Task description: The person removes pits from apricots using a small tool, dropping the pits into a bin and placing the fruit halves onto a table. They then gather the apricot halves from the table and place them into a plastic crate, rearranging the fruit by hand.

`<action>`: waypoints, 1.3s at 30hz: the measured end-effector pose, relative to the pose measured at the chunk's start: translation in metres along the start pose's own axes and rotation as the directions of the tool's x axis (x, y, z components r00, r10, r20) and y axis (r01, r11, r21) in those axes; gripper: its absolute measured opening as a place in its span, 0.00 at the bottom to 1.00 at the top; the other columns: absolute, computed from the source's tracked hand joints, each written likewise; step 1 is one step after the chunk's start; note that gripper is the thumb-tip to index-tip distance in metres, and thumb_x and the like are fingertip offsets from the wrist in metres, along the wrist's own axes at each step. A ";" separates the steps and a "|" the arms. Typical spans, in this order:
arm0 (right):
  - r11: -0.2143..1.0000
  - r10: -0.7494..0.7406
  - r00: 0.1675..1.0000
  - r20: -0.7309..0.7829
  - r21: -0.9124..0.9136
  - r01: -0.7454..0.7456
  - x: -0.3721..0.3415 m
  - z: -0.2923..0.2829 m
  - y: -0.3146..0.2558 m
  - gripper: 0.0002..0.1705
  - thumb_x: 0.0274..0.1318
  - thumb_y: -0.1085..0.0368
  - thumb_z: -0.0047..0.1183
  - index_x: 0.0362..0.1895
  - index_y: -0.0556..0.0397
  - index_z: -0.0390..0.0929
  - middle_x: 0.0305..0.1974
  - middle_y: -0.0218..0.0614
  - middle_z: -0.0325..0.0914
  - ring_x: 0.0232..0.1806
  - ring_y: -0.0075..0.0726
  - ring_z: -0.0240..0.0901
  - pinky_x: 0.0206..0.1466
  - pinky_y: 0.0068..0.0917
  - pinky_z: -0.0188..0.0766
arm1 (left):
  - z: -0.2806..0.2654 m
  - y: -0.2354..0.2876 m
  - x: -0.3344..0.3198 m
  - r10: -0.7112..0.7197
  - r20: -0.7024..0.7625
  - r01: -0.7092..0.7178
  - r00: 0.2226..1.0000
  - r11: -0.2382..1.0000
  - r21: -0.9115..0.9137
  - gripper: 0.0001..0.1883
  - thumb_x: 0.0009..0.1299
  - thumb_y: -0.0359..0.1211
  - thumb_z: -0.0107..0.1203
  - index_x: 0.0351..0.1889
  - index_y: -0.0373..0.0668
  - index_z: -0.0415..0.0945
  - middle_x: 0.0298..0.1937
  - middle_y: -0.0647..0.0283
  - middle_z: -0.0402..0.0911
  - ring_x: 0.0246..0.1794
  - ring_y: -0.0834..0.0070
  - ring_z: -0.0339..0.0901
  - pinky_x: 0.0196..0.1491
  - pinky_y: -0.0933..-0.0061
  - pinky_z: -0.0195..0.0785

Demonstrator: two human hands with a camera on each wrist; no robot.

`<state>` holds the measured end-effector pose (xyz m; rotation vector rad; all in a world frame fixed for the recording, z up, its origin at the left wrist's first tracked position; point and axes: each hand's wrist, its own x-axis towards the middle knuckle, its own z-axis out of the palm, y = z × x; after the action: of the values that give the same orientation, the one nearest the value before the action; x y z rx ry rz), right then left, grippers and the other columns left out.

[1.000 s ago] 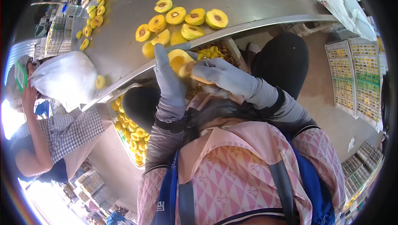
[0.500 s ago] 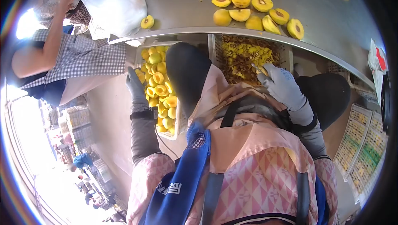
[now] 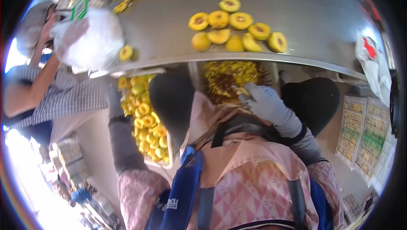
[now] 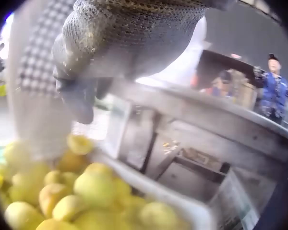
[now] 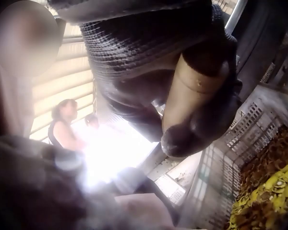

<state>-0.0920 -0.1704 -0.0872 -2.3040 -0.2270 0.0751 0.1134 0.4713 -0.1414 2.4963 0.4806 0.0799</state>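
Observation:
My gloved left hand (image 3: 113,98) is over the left edge of a crate (image 3: 171,156) of yellow peach halves (image 3: 148,121). In the left wrist view its fingertips (image 4: 81,112) point down above the fruit, with nothing visible in them. Near my lap, my gloved right hand (image 3: 267,105) grips a tool by a round tan handle (image 5: 185,98). Its working end is hard to make out. Just beyond that hand, a crate (image 3: 196,75) holds yellow peach scraps and brown pits (image 3: 231,75).
Several peach halves (image 3: 241,20) lie on the metal table (image 3: 169,18), near its front edge (image 3: 237,59). Another person (image 3: 29,81) stands at the left by a white plastic bag (image 3: 99,39). Stacked crates (image 3: 352,128) stand at the right.
A second ago my left hand held a peach half and my right hand worked at it. The left hand then moved to the peach crate without that half; the right lowered beside the scrap crate.

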 end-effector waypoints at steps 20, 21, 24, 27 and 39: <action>0.940 0.123 0.988 -0.092 0.330 -0.086 0.004 -0.048 -0.029 0.19 0.66 0.53 0.55 0.48 0.56 0.72 0.34 0.54 0.79 0.37 0.63 0.79 0.39 0.51 0.73 | 0.154 0.423 -0.085 0.388 0.630 -0.414 0.673 0.903 -0.114 0.34 0.64 0.37 0.67 0.68 0.37 0.70 0.56 0.55 0.82 0.53 0.71 0.81 0.50 0.71 0.78; 0.918 0.140 0.985 -0.100 0.385 -0.091 0.008 -0.053 -0.033 0.19 0.66 0.53 0.55 0.48 0.56 0.72 0.34 0.54 0.79 0.38 0.63 0.79 0.40 0.50 0.73 | 0.144 0.421 -0.100 0.434 0.592 -0.290 0.680 0.900 -0.326 0.32 0.65 0.36 0.66 0.67 0.37 0.71 0.54 0.58 0.81 0.51 0.73 0.80 0.49 0.72 0.78; 0.854 0.119 0.949 -0.291 0.518 0.052 0.017 -0.054 -0.043 0.18 0.68 0.54 0.53 0.48 0.56 0.73 0.34 0.53 0.79 0.39 0.63 0.78 0.40 0.48 0.73 | 0.117 0.414 -0.169 0.498 0.486 -0.028 0.718 0.719 -0.694 0.26 0.68 0.34 0.62 0.64 0.38 0.74 0.49 0.64 0.80 0.46 0.77 0.79 0.47 0.76 0.76; 0.803 0.092 0.967 -0.237 0.592 0.068 0.020 -0.058 -0.050 0.15 0.70 0.56 0.51 0.48 0.55 0.73 0.34 0.52 0.78 0.38 0.64 0.77 0.40 0.49 0.73 | 0.123 0.418 -0.231 0.561 0.453 -0.065 0.693 0.674 -0.736 0.20 0.74 0.35 0.55 0.61 0.38 0.74 0.47 0.65 0.79 0.44 0.77 0.77 0.49 0.77 0.73; 0.928 -0.066 0.793 -0.606 0.255 0.273 0.015 -0.033 -0.055 0.14 0.69 0.60 0.55 0.52 0.53 0.74 0.33 0.46 0.79 0.33 0.55 0.79 0.36 0.43 0.74 | 0.145 0.419 -0.298 0.664 0.055 -0.401 0.746 0.513 -0.759 0.14 0.76 0.28 0.52 0.57 0.31 0.71 0.44 0.54 0.81 0.44 0.72 0.78 0.51 0.72 0.72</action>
<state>-0.0812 -0.1553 -0.0244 -1.8486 -0.0890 -0.6495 -0.0065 -0.0322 -0.0100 1.7132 -0.4602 0.0573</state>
